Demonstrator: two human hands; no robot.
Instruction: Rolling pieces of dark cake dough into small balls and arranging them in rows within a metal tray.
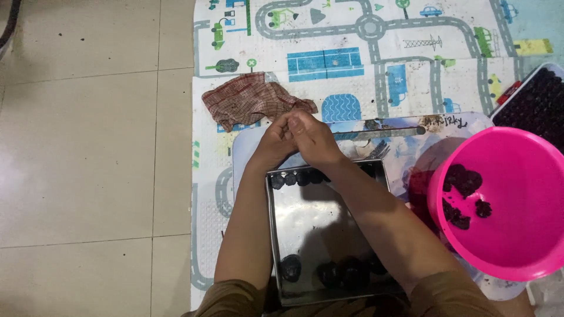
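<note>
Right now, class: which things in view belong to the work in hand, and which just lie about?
In use: left hand, right hand, metal tray, dark balls, pink bowl.
Lying about: checked cloth, road-pattern mat, black seedling tray.

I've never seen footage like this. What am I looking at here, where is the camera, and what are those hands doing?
There is no machine here: a person wears a camera on the head, so you look down along their own forearms. The left hand and right hand are pressed together above the far edge of a shiny metal tray. Whatever sits between the palms is hidden.

In the tray, a row of small dark balls lines the far edge, and a few larger dark lumps lie at the near edge. To the right stands a pink bowl with dark clumps of similar-looking material inside. A checked cloth lies crumpled beyond the hands. Everything rests on a play mat printed with roads, laid on a tiled floor. A black tray peeks in at the right edge.
</note>
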